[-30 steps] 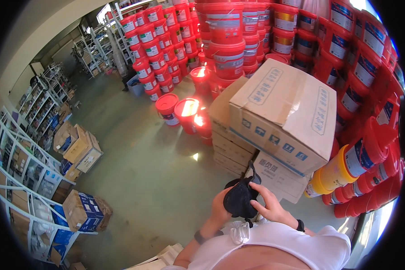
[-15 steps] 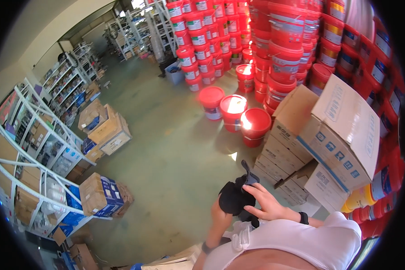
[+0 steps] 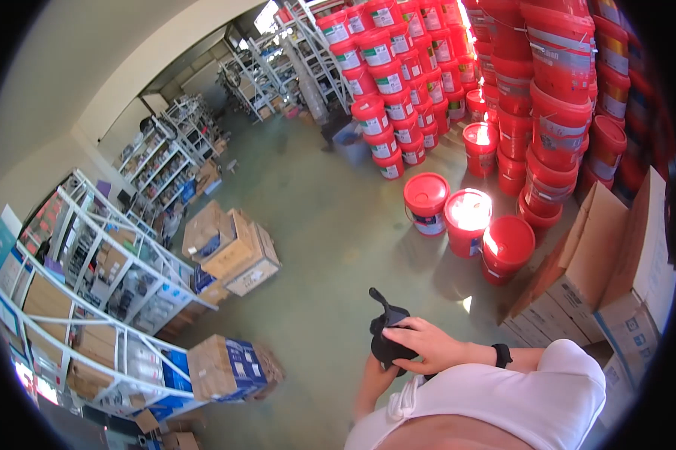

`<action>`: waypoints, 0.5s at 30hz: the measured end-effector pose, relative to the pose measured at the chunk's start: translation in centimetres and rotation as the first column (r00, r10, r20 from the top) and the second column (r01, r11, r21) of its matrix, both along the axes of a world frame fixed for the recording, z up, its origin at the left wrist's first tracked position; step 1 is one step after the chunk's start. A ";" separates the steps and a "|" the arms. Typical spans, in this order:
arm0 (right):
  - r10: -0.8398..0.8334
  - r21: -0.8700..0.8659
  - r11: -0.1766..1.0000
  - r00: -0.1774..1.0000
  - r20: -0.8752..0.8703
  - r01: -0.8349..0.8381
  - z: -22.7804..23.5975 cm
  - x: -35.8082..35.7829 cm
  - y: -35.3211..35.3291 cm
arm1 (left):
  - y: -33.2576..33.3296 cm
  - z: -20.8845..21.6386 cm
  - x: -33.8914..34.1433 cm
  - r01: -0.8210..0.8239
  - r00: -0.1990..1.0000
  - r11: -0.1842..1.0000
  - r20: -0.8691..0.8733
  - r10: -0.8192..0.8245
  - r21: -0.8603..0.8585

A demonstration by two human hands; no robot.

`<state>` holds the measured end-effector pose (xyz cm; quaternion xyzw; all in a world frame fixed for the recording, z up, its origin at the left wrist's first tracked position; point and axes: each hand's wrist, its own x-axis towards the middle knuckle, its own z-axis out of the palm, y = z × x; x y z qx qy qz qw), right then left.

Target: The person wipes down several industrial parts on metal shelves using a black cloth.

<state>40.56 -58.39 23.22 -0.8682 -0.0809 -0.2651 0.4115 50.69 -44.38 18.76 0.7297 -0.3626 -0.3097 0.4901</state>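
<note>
A black object [image 3: 385, 346] is held in front of my body, with a rounded main part and a narrow arm or strap sticking up at its far end. I cannot make out its exact kind. My right hand [image 3: 430, 344] lies over its near right side, fingers closed down on it. From below, my left hand [image 3: 375, 376] grips its left underside; most of those fingers are hidden behind it. A black band [image 3: 502, 356] circles my right wrist.
Three red buckets [image 3: 469, 223] stand on the floor ahead, before tall stacks of red buckets [image 3: 398, 90]. Cardboard boxes [image 3: 568, 289] are piled to my right. White shelving [image 3: 90, 300] runs along the left, with a carton [image 3: 213, 367] and a wooden crate [image 3: 252, 262] beside it.
The view has swung right-to-left, so the buckets and shelves sit further right in it. The black object has turned in my hands, and my right hand now covers more of it.
</note>
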 end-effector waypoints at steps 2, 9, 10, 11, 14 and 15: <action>-0.011 -0.029 1.000 1.000 0.020 0.012 -0.1 2.1 -1.3 | -1.2 -0.9 2.5 0.027 0.992 0.999 0.121 -0.021 -0.045; -0.084 -0.106 0.991 0.996 -0.031 0.080 -1.0 7.4 -5.3 | -4.2 -6.0 9.5 0.050 0.995 0.998 0.088 -0.048 -0.023; -0.118 -0.098 0.989 0.992 -0.046 0.113 -1.0 7.9 -5.8 | -5.0 -5.1 10.1 0.070 0.995 0.997 0.074 -0.068 -0.022; -0.129 -0.067 0.990 0.990 -0.056 0.125 -1.1 8.6 -6.4 | -5.4 -4.7 10.8 0.054 0.995 0.995 0.076 -0.060 0.079; -0.216 -0.074 0.975 0.974 -0.070 0.210 -0.8 11.2 -7.9 | -6.3 -6.1 14.3 0.000 0.999 0.990 0.048 -0.006 0.141; -0.235 -0.076 0.970 0.971 -0.048 0.231 -1.2 12.3 -8.5 | -6.7 -6.6 16.0 -0.009 0.993 0.989 0.117 -0.009 0.150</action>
